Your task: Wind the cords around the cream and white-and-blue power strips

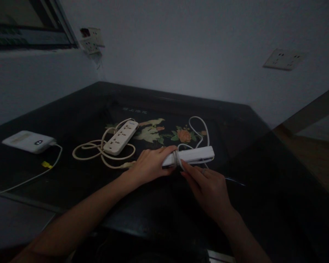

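A white power strip (199, 154) lies on its side near the front of the dark table. My left hand (150, 164) is closed round its left end, thumb along the top. Part of the white cord (177, 157) is wound round the strip's middle, beside my left fingertips. My right hand (208, 184) pinches this cord just below the strip, and a ring shows on one finger. The rest of the cord loops up behind the strip to the right. Whatever lies under my left palm is hidden.
A second power strip (122, 137) with a coiled beige cord (89, 149) lies to the left. Farther left sits a white power bank (29, 141) with a cable plugged in. The dark table (164, 98) has a floral print. Wall sockets (284, 59) are mounted behind it.
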{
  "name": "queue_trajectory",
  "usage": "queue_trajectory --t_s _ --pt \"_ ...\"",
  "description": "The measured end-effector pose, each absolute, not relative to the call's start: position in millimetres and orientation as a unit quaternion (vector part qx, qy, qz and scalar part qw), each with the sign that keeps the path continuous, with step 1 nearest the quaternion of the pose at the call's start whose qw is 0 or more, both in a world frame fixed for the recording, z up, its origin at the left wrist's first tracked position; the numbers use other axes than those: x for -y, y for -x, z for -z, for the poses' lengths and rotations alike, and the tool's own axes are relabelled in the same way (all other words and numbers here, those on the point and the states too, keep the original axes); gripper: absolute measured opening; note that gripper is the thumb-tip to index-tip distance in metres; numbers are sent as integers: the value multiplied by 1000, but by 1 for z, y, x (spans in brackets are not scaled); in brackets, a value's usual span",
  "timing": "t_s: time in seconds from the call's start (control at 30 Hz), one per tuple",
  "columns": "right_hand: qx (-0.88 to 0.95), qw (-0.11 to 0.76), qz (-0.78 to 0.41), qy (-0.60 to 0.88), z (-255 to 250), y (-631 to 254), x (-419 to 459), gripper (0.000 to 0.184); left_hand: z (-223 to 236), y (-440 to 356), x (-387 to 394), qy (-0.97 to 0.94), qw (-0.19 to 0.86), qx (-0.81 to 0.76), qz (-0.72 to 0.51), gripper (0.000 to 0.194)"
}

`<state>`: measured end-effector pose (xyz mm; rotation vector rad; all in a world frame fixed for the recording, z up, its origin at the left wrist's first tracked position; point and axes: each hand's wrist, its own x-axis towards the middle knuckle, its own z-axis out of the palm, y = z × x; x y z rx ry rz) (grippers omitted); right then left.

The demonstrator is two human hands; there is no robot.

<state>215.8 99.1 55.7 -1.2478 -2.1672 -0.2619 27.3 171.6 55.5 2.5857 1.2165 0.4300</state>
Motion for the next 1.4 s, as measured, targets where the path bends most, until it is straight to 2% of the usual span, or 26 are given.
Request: queue_trajectory --t_s 0.2,0.33,0.5,0.7,0.83,0.93,1.1,1.4 --pt "798 363 -47 478 -55 -217 -98 29 -54 -25 -176 -866 164 -420 -215 55" --pt "746 376 -173 522 -59 -219 -101 20 -54 -24 -181 -838 212 -431 -259 54" --pt "716 367 -278 524 -62 -222 -102 34 -53 -23 -190 -778 309 -439 -327 52" --pt "754 358 -255 488 -64 -210 -95 26 -39 -26 -203 -726 410 -439 -335 46" --pt "745 354 -231 517 -62 -210 -96 24 -34 -28 -207 -685 471 -432 -349 41" --pt "740 353 -216 530 -58 -214 -100 23 -36 -30 -204 -606 571 -406 -377 39" --pt "745 356 -192 530 -55 -216 -105 21 -41 -32 -195 -464 732 -357 -347 48" --pt "748 364 -187 522 -53 -215 -106 21 -35 -27 -200 -411 815 -275 -303 50"
